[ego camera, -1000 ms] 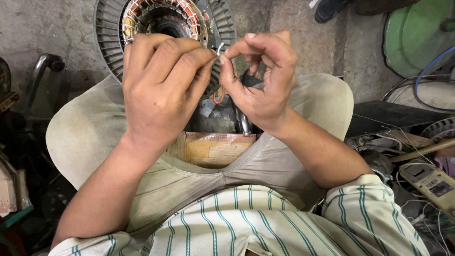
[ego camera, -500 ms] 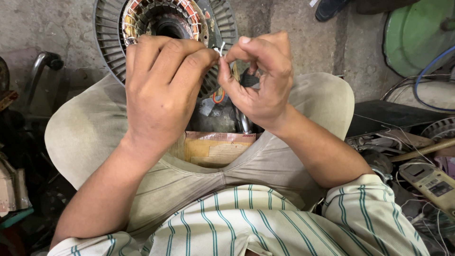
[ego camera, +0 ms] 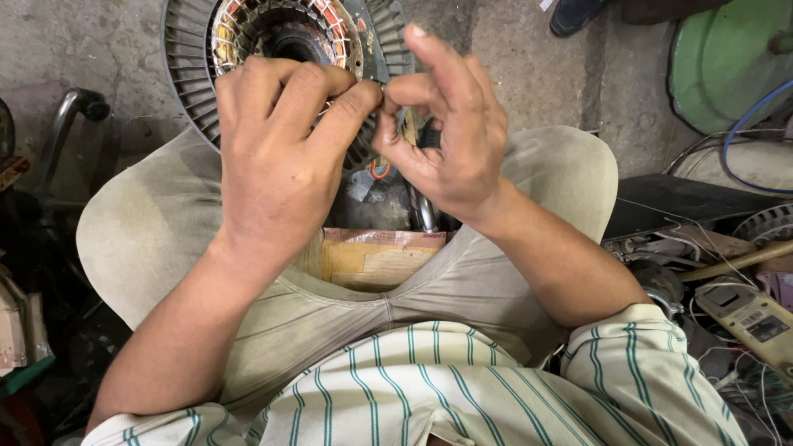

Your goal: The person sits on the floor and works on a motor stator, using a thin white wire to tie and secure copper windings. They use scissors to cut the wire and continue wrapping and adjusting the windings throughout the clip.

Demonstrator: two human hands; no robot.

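pinching together in front of the chest, the left hand (ego camera: 277, 165) and right hand (ego camera: 446, 136) meet fingertip to fingertip over a thin wire lead (ego camera: 382, 84), of which only a sliver shows between them. the left grip is closed, thumb and forefinger pressed on it; the right grip is closed on it too, with its other fingers fanned up and loose. the lead sits just in front of the round grey finned metal motor stator with copper windings (ego camera: 281, 41), which stands on the concrete floor (ego camera: 529, 58) between the knees. such a wire is likely light, springy and easy to kink or snap, so it is best held close to its end with fingertips only. the stator looks heavy and rigid, with sharp fins. a brown cardboard piece (ego camera: 376, 260) lies below the hands.
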